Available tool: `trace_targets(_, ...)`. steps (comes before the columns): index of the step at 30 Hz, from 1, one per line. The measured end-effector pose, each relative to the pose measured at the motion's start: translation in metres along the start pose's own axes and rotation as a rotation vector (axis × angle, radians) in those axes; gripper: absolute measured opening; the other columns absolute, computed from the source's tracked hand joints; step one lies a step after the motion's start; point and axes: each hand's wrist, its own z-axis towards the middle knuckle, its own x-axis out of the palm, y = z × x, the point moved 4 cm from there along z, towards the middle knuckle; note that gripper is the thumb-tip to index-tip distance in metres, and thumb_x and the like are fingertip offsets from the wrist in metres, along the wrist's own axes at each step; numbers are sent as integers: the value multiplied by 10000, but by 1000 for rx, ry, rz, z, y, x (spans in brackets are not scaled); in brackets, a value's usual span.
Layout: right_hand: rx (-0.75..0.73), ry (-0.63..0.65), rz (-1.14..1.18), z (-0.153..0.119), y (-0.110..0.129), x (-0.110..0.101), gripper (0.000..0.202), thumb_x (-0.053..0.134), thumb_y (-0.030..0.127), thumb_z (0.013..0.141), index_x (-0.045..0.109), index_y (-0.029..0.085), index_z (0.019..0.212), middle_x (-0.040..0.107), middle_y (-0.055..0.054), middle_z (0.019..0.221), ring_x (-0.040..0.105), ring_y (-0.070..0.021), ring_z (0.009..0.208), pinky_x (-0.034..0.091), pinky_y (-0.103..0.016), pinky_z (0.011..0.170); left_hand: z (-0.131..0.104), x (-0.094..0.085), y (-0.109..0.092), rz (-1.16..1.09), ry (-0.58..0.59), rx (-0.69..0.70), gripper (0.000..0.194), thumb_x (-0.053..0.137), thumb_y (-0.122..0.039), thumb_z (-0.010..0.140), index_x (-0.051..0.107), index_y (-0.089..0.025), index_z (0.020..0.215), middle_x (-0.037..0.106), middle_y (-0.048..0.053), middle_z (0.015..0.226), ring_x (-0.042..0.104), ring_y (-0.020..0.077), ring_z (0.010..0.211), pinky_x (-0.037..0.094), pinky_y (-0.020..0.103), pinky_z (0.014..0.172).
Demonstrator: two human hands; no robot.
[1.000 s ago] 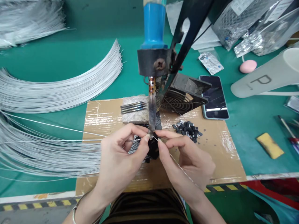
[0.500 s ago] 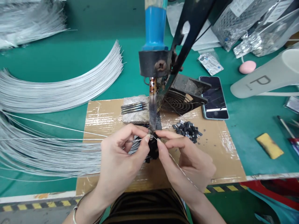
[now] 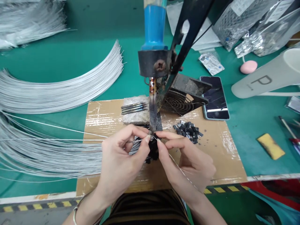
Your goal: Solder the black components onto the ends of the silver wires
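A soldering iron [image 3: 152, 109] with a blue handle hangs tip-down in a black bracket [image 3: 174, 75]. Just below its tip, my left hand [image 3: 124, 159] pinches a thin grey wire [image 3: 138, 141] between thumb and index finger. Opposite it, my right hand [image 3: 187, 159] is closed on a thin strand of solder wire [image 3: 179, 168], which trails back past the palm toward the wrist. The fingertips nearly meet at the tip, and the small part between them is mostly hidden. Under the hands lie black connector pieces [image 3: 153, 151] on the ends of bundled wires.
Grey wire bundles [image 3: 58, 93] spread over the left side. Cardboard [image 3: 105, 115] covers the bench's middle, bearing a small fan [image 3: 180, 101] and a pile of black pieces [image 3: 188, 131]. To the right are a phone [image 3: 215, 98], a yellow sponge [image 3: 270, 146] and a white tumbler [image 3: 264, 78].
The soldering iron and its bracket appear very slightly farther left. Both hands keep almost the same pose and grip under the tip.
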Motion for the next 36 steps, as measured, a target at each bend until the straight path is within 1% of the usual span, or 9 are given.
trace_targets(4,-5,-11,-1,0,1,0,249,761,-3,850,699,228,918,846,-35,1067,829,-192,917,670,-301,829,0,0,-2,3,2,11,129,730,-122,898,731,-217,810,758,1,870,696,144,828,527,211,675)
trace_targets(9,-9,-11,2,0,2,0,248,763,-12,848,703,219,915,846,-34,1058,829,-185,923,663,-289,844,0,1,-1,-13,8,16,134,731,-118,905,735,-222,821,755,-11,868,700,131,832,534,201,708)
trace_targets(13,-30,-20,-19,0,4,-1,243,769,-15,844,709,211,911,851,-32,1043,829,-170,897,665,-267,823,-1,1,0,-16,1,18,135,736,-118,904,731,-225,821,757,-14,886,703,130,861,536,190,725)
trace_targets(18,-30,-20,-21,0,4,-1,241,766,-6,848,706,217,916,855,-39,1056,833,-178,884,675,-277,814,-2,-1,0,-14,0,14,133,732,-125,910,732,-225,821,753,-11,875,698,131,849,542,196,737)
trace_targets(24,-25,-18,-32,1,1,-1,227,762,18,853,704,231,909,857,-47,1055,837,-204,865,689,-314,796,1,1,1,4,7,13,121,733,-132,902,729,-217,816,759,6,884,700,151,839,537,216,688)
trace_targets(27,-22,-21,-25,0,0,0,223,757,19,859,705,231,907,858,-49,1037,839,-211,876,688,-319,794,1,2,2,-8,13,7,129,730,-129,902,722,-220,810,753,-4,883,698,141,839,541,211,716)
trace_targets(30,-21,-23,-20,0,0,0,228,756,14,863,707,231,913,856,-46,1035,837,-208,885,684,-316,798,0,1,2,-21,12,3,134,732,-125,902,723,-225,813,751,-13,885,698,133,855,542,203,749)
trace_targets(36,-16,-20,-17,0,0,0,236,762,3,853,699,225,902,851,-37,1043,830,-190,888,672,-298,819,-1,1,2,-20,26,-6,144,725,-119,910,720,-220,807,746,-16,863,689,123,828,532,197,735)
